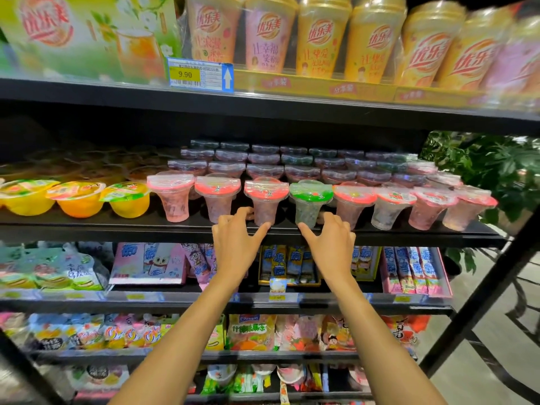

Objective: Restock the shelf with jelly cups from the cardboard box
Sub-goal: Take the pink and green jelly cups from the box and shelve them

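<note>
The shelf [146, 229] I face runs across the whole view. Tall drink cups [321, 39] stand on the board above it, at twelve o'clock. The jelly cups [353, 206] line its front edge, with more rows stacked behind them. Yellow jelly bowls [79, 200] sit at nine o'clock from them.

My left grip [236, 244] is released, thumb spread wide. Its fingers lie at nine o'clock of the red-lidded cup [264, 200] and its thumb tip reaches the cup's foot. My right grip [330, 244] is released the same way. Its thumb is at the foot of the green-lidded cup [308, 203], its fingers at three o'clock of it. Both cups stand upright, side by side between my grips. Whether my thumbs touch them I cannot tell. A price tag [198, 74] hangs at eleven o'clock.
</note>
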